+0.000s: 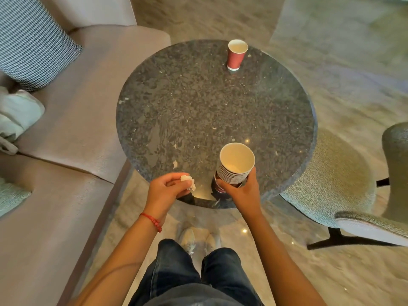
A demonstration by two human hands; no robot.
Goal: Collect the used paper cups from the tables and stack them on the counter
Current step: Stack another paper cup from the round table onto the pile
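We see the right hand (239,191) gripping a nested stack of red paper cups (234,167), cream-lined with tightly layered rims, over the near edge of the round dark speckled stone table (187,102). The left hand (164,189) pinches a crumpled white tissue (188,181). A single red paper cup (236,54) stands upright at the table's far edge.

No readable text; faint white mark on red cup stack (234,171) wall, too blurred to read.
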